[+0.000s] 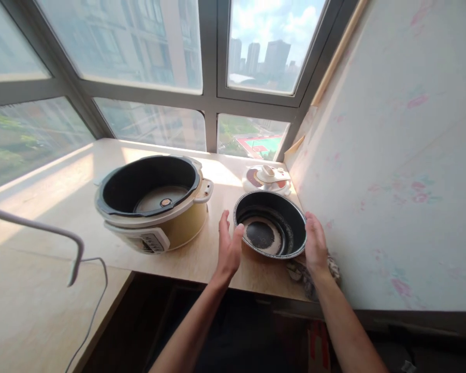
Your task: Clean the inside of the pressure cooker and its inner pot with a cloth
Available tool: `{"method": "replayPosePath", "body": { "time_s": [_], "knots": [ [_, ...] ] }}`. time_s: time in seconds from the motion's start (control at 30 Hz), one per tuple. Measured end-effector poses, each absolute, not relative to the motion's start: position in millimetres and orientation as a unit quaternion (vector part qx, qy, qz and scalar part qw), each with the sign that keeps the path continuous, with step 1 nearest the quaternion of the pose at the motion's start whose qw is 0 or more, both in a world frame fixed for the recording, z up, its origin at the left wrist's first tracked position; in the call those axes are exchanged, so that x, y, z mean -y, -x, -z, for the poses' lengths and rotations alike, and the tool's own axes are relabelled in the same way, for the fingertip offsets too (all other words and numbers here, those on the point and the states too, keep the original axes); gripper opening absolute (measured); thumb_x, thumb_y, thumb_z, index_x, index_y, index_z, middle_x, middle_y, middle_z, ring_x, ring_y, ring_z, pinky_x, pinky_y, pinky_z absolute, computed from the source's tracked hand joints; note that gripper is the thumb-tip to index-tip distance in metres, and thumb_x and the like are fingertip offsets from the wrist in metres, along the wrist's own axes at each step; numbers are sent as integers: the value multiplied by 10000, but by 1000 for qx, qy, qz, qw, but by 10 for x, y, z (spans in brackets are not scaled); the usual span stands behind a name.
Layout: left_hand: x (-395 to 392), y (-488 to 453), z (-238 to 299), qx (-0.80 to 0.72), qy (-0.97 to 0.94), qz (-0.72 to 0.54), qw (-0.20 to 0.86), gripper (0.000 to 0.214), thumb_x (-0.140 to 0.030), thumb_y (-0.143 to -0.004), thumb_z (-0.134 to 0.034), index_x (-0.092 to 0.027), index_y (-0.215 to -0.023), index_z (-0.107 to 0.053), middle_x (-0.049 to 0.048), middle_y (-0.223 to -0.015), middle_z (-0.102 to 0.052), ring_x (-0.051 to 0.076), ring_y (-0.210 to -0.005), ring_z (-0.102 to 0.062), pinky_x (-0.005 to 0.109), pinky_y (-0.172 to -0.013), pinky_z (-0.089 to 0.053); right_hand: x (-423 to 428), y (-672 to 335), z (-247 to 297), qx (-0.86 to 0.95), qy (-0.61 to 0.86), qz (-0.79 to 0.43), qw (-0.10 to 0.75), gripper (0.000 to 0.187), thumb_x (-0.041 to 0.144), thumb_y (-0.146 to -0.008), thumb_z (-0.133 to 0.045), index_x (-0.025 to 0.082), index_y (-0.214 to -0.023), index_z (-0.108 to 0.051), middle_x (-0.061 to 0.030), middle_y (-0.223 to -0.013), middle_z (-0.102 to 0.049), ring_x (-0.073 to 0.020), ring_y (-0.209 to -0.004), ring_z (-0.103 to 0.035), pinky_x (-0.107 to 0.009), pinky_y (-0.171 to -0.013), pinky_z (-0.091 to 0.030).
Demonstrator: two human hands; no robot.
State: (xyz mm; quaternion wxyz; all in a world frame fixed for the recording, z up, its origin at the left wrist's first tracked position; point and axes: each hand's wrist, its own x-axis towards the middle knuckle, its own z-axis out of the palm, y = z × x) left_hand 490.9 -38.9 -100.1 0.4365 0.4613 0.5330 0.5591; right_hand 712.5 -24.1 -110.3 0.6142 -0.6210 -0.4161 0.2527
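Observation:
A black inner pot [262, 231] with a pale worn ring on its bottom stands on the wooden ledge. At its left side is my left hand [230, 248], fingers stretched upward and thumb apart, the thumb tip in front of the rim. My right hand [316, 243] is upright along the pot's right side, fingers straight and close to the rim. Whether either palm presses on the pot I cannot tell. To the left stands the electric pressure cooker's base [182, 225], without a lid, a round heating plate [155, 202] visible inside.
Behind the inner pot lies a white and brown cooker lid [267, 177]. A crumpled patterned cloth [308, 277] is under my right hand, beside the papered wall [404, 155]. A grey cable [101, 295] hangs at the left. Windows [209, 98] border the wooden ledge [233, 269].

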Motion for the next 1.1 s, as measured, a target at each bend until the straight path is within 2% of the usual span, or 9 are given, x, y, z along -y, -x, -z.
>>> {"method": "replayPosePath", "body": {
  "time_s": [0.07, 0.13, 0.3, 0.4, 0.6, 0.77, 0.93, 1.03, 1.1],
  "knots": [
    [239, -4994, 1039, -543, -446, -525, 480, 717, -475, -974, -467, -170, -1573, -219, 151, -1679, -175, 283, -1550, -172, 462, -1257, -185, 152, -7090, 1146, 386, 647, -250, 608, 736, 668, -911, -499, 146, -1428, -520, -136, -1540, -471, -276, -1454, -401, -459, -1236, -261],
    [150, -5070, 1057, -555, -430, -513, 494, 744, -479, -962, -489, -157, -1573, -215, 159, -1681, -160, 286, -1555, -143, 454, -1263, -153, 124, -7067, 1169, 360, 656, -253, 613, 739, 664, -900, -504, 148, -1428, -523, -127, -1548, -463, -278, -1456, -399, -457, -1239, -258],
    [115, -5080, 1007, -499, -420, -569, 500, 538, -388, -953, -501, -163, -1435, -425, 143, -1506, -493, 260, -1420, -443, 415, -1206, -307, 178, -6966, 1149, 339, 652, -257, 627, 737, 633, -890, -532, 171, -1462, -490, -110, -1554, -458, -270, -1447, -414, -442, -1227, -297],
    [146, -4969, 859, -460, -413, -598, 510, 495, -341, -923, -536, -152, -1376, -469, 140, -1425, -556, 253, -1347, -510, 399, -1169, -351, 201, -6846, 1018, 340, 636, -259, 642, 735, 618, -899, -531, 184, -1488, -459, -103, -1558, -453, -283, -1446, -413, -460, -1215, -321],
    [251, -4684, 230, -345, -435, -637, 534, 643, -364, -892, -616, -173, -1466, -397, 133, -1498, -490, 289, -1416, -426, 426, -1193, -298, 240, -6580, 303, 293, 579, -291, 703, 740, 528, -808, -694, 166, -1433, -533, -90, -1420, -592, -310, -1333, -533, -522, -1163, -385],
    [311, -4403, -348, -248, -492, -630, 547, 772, -353, -898, -652, -193, -1561, -290, 137, -1534, -453, 302, -1433, -402, 445, -1201, -283, 230, -6406, -372, 302, 524, -248, 757, 578, 438, -798, -721, 187, -1313, -643, -61, -1323, -660, -319, -1298, -559, -565, -1180, -351],
    [291, -4046, -746, -201, -523, -658, 503, 632, -317, -907, -639, -196, -1487, -421, 105, -1413, -566, 296, -1353, -483, 432, -1165, -334, 42, -6128, -865, 346, 452, -259, 780, 385, 400, -760, -755, 262, -1119, -732, -25, -1182, -712, -321, -1269, -580, -590, -1210, -298],
    [263, -3768, -896, -191, -529, -676, 476, 548, -316, -923, -615, -190, -1439, -479, 98, -1365, -598, 284, -1293, -529, 420, -1134, -366, -140, -5869, -1062, 389, 422, -271, 773, 317, 394, -768, -731, 299, -1071, -732, -8, -1123, -725, -312, -1188, -619, -608, -1136, -393],
    [254, -3554, -977, -201, -530, -687, 455, 523, -322, -924, -612, -179, -1416, -506, 101, -1351, -612, 287, -1286, -534, 415, -1123, -374, -270, -5660, -1150, 409, 403, -282, 769, 341, 388, -762, -720, 269, -1082, -728, -15, -1122, -722, -296, -1150, -632, -562, -1053, -481]
  ]
}}
